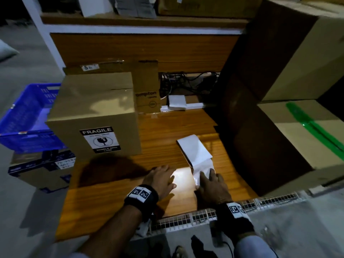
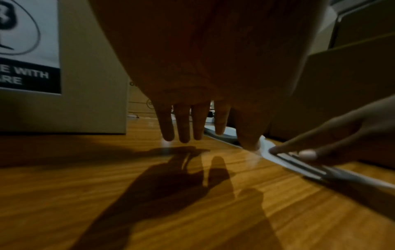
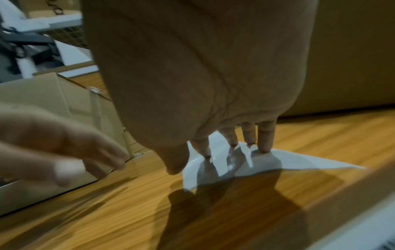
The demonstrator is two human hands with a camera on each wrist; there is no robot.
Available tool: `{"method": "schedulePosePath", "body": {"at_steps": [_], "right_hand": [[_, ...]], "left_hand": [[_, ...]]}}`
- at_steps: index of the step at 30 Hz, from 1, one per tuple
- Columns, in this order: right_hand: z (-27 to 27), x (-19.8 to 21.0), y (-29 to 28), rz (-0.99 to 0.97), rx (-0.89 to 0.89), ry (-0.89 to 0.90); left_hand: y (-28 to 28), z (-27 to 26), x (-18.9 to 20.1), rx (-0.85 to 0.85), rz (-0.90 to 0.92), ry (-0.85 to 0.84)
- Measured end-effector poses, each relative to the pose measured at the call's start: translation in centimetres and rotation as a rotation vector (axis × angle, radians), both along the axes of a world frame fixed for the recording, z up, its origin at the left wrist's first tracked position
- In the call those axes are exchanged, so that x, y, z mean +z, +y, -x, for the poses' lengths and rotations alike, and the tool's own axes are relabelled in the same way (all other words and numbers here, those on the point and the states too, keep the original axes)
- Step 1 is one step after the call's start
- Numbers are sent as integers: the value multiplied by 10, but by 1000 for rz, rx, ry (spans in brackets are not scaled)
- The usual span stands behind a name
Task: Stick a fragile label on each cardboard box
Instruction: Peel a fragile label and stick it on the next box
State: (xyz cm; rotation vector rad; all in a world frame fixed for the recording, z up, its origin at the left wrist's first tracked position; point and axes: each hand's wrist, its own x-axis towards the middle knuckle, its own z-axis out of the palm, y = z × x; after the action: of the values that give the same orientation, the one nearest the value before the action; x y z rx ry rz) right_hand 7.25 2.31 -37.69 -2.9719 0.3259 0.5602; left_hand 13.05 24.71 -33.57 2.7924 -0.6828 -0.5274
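A cardboard box [image 1: 93,108] stands at the left of the wooden table and carries a black-and-white FRAGILE label [image 1: 100,139] on its near face. A stack of white label sheets [image 1: 195,151] lies in the middle of the table. My right hand [image 1: 206,180] presses straight fingertips [image 3: 264,150] down on the near loose sheet [image 3: 299,162]. My left hand [image 1: 168,176] hovers just left of the sheet with straight fingers [image 2: 181,133] a little above the wood, holding nothing. Two large cardboard boxes [image 1: 297,136] stand stacked at the right; I see no label on them.
A Crompton carton [image 1: 147,86] stands behind the labelled box. A blue crate [image 1: 28,116] sits on a carton off the table's left. Cables and white sheets [image 1: 176,103] lie at the back. A white wire rack [image 1: 242,205] runs along the near edge.
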Motion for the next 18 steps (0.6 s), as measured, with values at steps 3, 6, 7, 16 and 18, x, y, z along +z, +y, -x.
{"method": "schedulePosePath", "body": {"at_steps": [3,6,7,16,18], "right_hand": [[7,9,-16,-24,27,-84],[17,24,-35,-85,7,-186],[20,29,-41,-118,-12,-224],[56,102,-80,-358,-137,-636],[71,121,-88,-374,-188,-720]], "left_hand": [[-17,3,-12,37,-141,68],[-30,10,-21,68,-214,98],[-33,13,-23,78,-220,105],[-45,9,-13,156,-141,131],[-51,12,-8,210,-38,153]]}}
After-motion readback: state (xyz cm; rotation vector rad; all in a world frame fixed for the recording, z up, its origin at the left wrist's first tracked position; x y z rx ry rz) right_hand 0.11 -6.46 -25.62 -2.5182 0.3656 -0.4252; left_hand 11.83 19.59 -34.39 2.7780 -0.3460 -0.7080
